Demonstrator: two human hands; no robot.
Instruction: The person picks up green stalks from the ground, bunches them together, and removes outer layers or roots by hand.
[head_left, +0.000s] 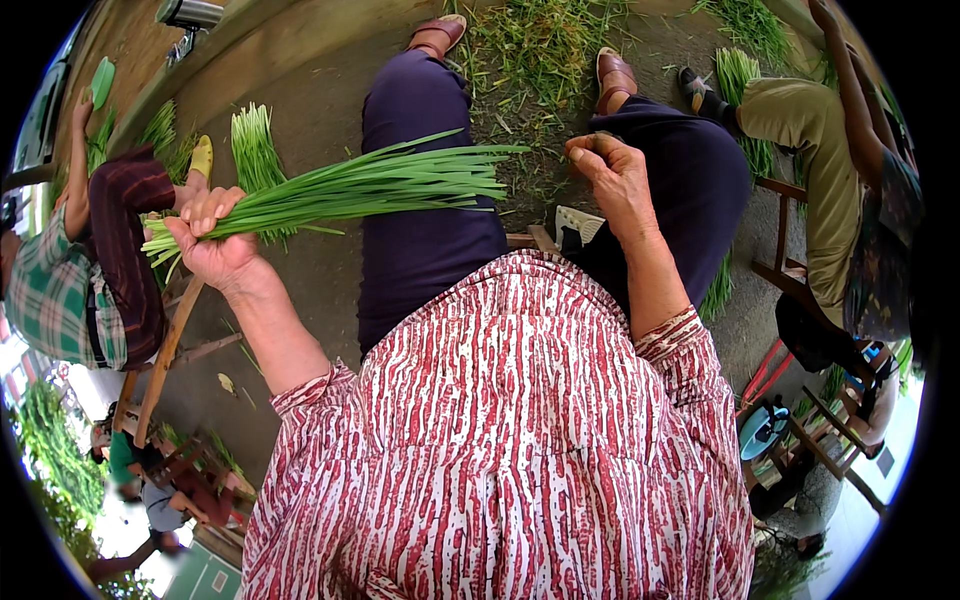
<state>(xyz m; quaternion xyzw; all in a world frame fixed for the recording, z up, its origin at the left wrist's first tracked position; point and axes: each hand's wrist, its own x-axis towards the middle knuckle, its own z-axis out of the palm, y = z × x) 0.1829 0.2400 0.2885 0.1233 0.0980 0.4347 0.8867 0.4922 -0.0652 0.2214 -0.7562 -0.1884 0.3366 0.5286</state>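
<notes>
My left hand [218, 238] is wrapped round the pale stem ends of a bunch of garlic chives [370, 185]. The long flat green leaves stretch to the right over my left thigh, their tips fanning out loosely. Apart from the bunch, my right hand [622, 185] is raised beside my right knee. Its fingers are curled and the thumb is pressed to the forefinger; anything pinched there is too small to make out. Behind the held leaves, another bundle of chives [256, 150] lies on the ground with its pale ends pointing away.
A heap of loose trimmings [540, 50] covers the ground between my feet. More green bundles [738, 75] lie at the right. Seated people are close on both sides, one in a plaid shirt [50, 310] at the left. A wooden stool [170, 350] stands at the left.
</notes>
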